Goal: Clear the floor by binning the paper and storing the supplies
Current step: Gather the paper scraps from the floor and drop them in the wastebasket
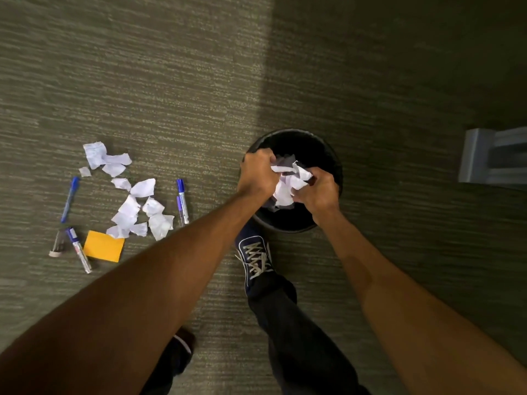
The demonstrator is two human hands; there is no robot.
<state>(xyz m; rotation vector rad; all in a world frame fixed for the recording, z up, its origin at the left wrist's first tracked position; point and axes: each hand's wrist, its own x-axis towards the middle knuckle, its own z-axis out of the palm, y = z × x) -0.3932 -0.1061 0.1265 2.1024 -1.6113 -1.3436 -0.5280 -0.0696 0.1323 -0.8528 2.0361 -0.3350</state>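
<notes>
My left hand (256, 172) and my right hand (316, 192) together clutch a wad of torn white paper (289, 182) directly over the open black bin (328, 149). On the carpet to the left lie several more torn paper scraps (134, 201). Around them are a blue pen (70, 199), a blue-capped marker (182, 201), another marker (79, 249), a small clear item with a white end (58, 243) and an orange sticky-note pad (104, 246).
My dark sneaker (253, 255) stands just in front of the bin, and my other foot (182, 346) is at the lower middle. A grey furniture base (490, 158) sits at the right edge. Green-grey carpet covers the floor.
</notes>
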